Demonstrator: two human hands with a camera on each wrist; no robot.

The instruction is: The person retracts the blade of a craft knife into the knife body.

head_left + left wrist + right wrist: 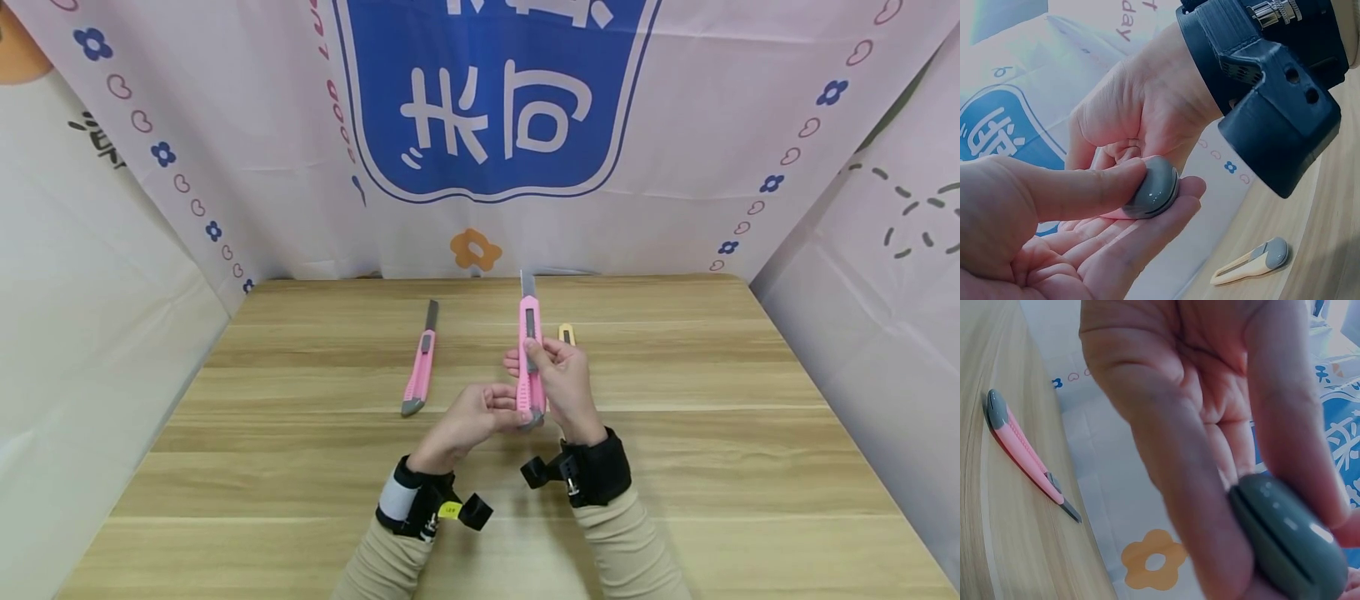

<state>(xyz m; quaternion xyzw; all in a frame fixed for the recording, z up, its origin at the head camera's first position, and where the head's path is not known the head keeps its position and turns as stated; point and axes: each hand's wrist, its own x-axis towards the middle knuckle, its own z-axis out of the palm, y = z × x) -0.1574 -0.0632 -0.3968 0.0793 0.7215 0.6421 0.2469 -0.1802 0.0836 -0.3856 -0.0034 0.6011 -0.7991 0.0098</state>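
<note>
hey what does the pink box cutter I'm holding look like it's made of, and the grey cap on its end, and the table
Pink box cutter: likely moulded plastic, matte; even flat colour. Its protruding blade looks like dull grey metal.
Grey end cap: probably glossy hard plastic; light streaks reflect on its rounded surface.
Table: wood-look top, light grain in plank bands with a low sheen; solid wood or laminate cannot be told.

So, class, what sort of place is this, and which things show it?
Probably a staged recording booth: printed fabric backdrops enclose a bare light-wood table, and black cameras are strapped to both wrists.
</note>
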